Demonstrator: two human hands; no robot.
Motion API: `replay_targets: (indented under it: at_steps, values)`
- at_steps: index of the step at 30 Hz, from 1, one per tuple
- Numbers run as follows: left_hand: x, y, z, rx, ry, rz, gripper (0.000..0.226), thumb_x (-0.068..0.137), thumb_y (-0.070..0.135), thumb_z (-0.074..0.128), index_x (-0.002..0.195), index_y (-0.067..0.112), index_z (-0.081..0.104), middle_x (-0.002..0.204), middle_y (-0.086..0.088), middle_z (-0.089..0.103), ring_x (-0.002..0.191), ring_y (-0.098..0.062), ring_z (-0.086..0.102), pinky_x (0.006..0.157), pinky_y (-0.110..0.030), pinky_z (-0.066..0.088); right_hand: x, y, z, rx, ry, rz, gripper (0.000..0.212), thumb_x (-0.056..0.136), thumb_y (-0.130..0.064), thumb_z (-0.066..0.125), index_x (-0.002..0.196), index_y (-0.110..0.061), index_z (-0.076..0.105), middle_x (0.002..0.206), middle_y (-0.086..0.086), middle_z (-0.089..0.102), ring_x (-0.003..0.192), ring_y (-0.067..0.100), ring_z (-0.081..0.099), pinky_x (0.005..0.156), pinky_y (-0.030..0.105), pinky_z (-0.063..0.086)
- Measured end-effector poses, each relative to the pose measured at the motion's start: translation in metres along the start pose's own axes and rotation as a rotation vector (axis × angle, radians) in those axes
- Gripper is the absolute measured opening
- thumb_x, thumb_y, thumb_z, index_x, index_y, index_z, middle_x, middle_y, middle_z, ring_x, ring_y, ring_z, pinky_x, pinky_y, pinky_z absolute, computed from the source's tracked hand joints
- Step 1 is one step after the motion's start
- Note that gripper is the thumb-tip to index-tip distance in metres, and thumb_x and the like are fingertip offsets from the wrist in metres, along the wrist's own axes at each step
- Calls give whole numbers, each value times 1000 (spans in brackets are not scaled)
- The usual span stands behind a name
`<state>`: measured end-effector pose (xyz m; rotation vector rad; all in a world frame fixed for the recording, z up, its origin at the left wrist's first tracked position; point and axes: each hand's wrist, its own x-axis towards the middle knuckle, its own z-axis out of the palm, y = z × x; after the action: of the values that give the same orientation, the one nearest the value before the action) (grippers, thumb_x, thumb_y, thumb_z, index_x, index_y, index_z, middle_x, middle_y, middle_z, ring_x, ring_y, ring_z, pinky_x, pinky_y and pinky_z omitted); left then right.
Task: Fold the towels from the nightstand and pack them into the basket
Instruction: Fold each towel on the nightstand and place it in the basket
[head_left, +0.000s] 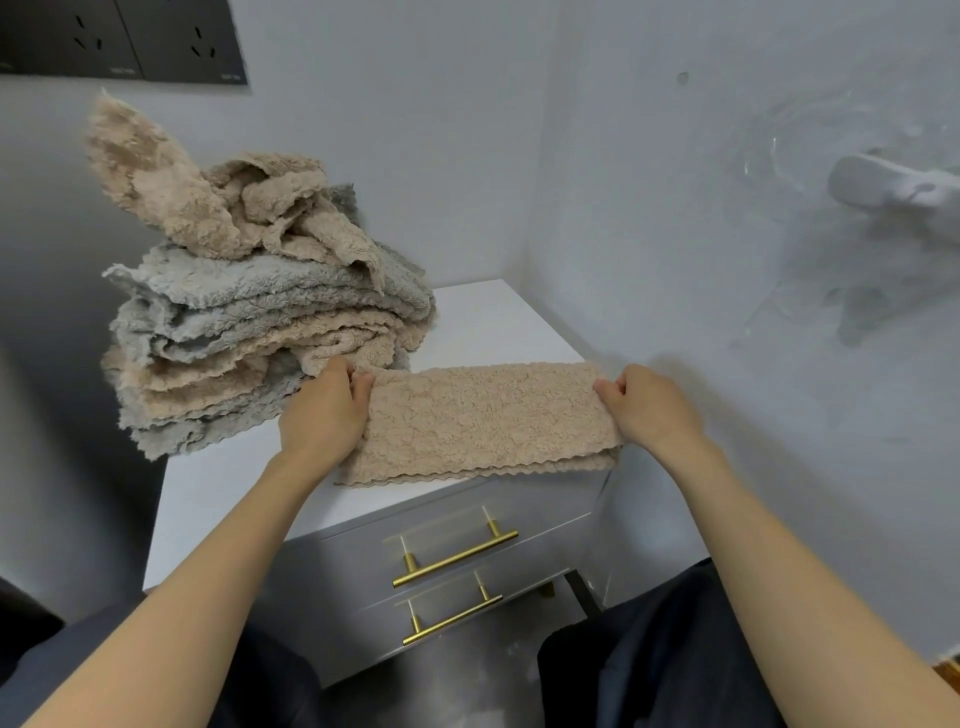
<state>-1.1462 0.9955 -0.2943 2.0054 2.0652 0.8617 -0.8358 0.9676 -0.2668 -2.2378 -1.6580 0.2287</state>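
Note:
A beige towel (483, 423), folded into a long strip, lies flat on the white nightstand (218, 499) near its front edge. My left hand (327, 410) pinches the strip's left end at the far corner. My right hand (649, 405) pinches its right end the same way. Behind and to the left stands a tall pile of grey and beige towels (260, 322), with a crumpled beige towel (208, 197) on top. No basket is in view.
The nightstand stands in a corner between two grey walls (675, 208). It has two drawers with brass handles (457, 558) on the front. A black socket panel (124, 39) hangs at the upper left. My knees in dark trousers (649, 670) are below.

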Motion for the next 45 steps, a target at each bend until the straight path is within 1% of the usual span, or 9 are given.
replay_targets:
  at_steps: [12, 15, 19, 22, 25, 31, 34, 41, 45]
  values:
    - [-3, 3, -4, 86, -39, 27, 29, 101, 34, 39, 98, 6, 43, 79, -12, 58, 72, -33, 56, 56, -35, 38, -9, 1, 1, -133, -53, -49, 28, 100, -36, 36, 91, -10, 44, 102, 17, 63, 93, 31, 57, 65, 32, 34]
    - [-11, 13, -11, 312, 86, 48, 30, 97, 28, 48, 107, 1, 46, 104, -17, 53, 93, -36, 54, 62, -39, 40, -10, 3, 0, -138, -47, -18, 34, 99, -41, 41, 104, -8, 48, 110, 15, 61, 103, 33, 57, 70, 33, 38]
    - [-16, 27, -18, 265, 244, 246, 20, 90, 20, 53, 99, 2, 54, 100, -13, 53, 91, -29, 50, 71, -40, 44, -10, 1, -2, -70, -89, 59, 49, 94, -51, 44, 116, -8, 48, 116, 13, 60, 109, 33, 56, 81, 37, 42]
    - [-20, 38, -8, 73, -10, 438, 33, 98, 30, 44, 121, 12, 58, 125, -4, 56, 114, -20, 51, 97, -38, 40, -6, -3, -1, 16, -175, 89, 45, 88, -56, 50, 95, -11, 51, 102, 11, 60, 102, 31, 57, 82, 37, 43]
    - [-27, 47, 9, 35, -344, 521, 48, 103, 38, 28, 148, 24, 31, 156, 7, 25, 146, -12, 13, 119, -41, 4, -4, -10, -2, 89, -234, 94, 42, 85, -48, 59, 65, -18, 37, 75, 2, 47, 83, 27, 51, 73, 33, 38]
    - [-28, 50, 17, 170, -508, 461, 53, 102, 46, 14, 152, 34, 4, 160, 13, -2, 146, -7, -9, 116, -39, -13, -6, -19, -1, -68, -77, -9, 25, 93, -31, 52, 106, -9, 48, 108, 10, 59, 105, 30, 56, 75, 32, 35]
    - [-32, 48, 12, 223, -524, 431, 54, 100, 52, 13, 152, 38, 4, 160, 12, -4, 147, -11, -4, 117, -40, -3, -3, -27, -2, -122, 90, -79, 23, 93, -18, 49, 113, -8, 44, 103, 11, 62, 90, 29, 55, 67, 31, 35]
    - [-20, 31, -4, 250, -287, 341, 46, 102, 40, 24, 146, 30, 32, 146, -5, 37, 130, -25, 30, 105, -36, 30, 17, -57, 2, 125, 377, -205, 30, 81, 6, 43, 107, -8, 40, 87, 11, 59, 79, 35, 54, 62, 37, 38]
    - [-15, 26, 0, 258, -170, 277, 42, 100, 44, 28, 136, 31, 44, 122, -1, 48, 110, -21, 28, 89, -32, 18, 33, -72, 14, 412, 364, -203, 33, 80, 9, 40, 108, -8, 36, 96, 9, 53, 82, 28, 53, 66, 34, 37]
